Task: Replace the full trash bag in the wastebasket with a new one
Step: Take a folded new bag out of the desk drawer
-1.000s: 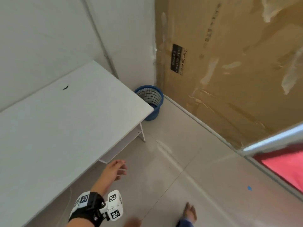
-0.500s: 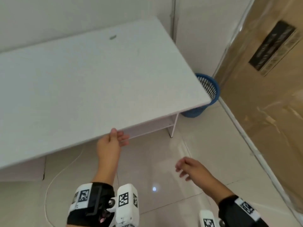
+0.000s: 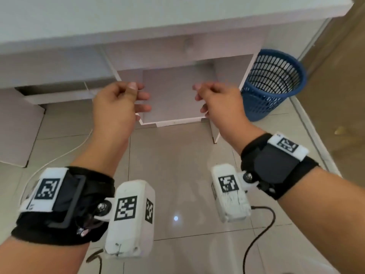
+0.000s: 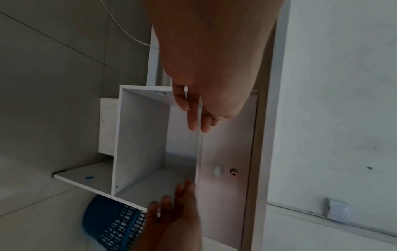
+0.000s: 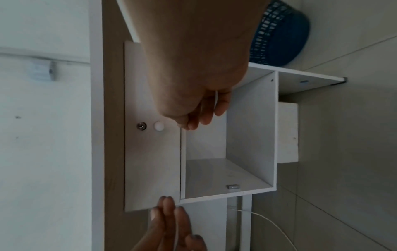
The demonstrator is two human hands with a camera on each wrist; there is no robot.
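Head view, largest thing first: a white desk [image 3: 118, 18] fills the top of the frame from nine o'clock across to two o'clock, its edge tilted. Under it hangs a white open cubby [image 3: 173, 95] at about twelve o'clock from the hands, with a closed drawer front above it; the left wrist view shows a small round knob [image 4: 218, 170] and a keyhole [image 4: 233, 172] side by side on that drawer front. Pale floor tiles [image 3: 177, 175] take up the lower half. A brown cardboard sheet [image 3: 335, 76] stands at three o'clock.

The blue mesh wastebasket [image 3: 270, 84] sits on the floor at two o'clock, just beside the desk's right side panel and well clear of both hands. Its mesh wall shows through to the inside and I see no bag lining it.

The left hand [image 3: 118, 103] is raised in front of the cubby at eleven o'clock, fingers loosely bent, thumb up, holding nothing. The right hand [image 3: 219, 99] mirrors it at one o'clock, fingers loosely curled toward the left one, also holding nothing. The two hands are apart, with the cubby opening between them; neither touches the desk that I can make out.

Each wrist carries a black strap with a white camera block [image 3: 130, 218] bearing square black-and-white markers. A thin white cable [image 3: 65, 153] runs over the tiles at eight o'clock, and a black cable [image 3: 254, 240] loops at five o'clock
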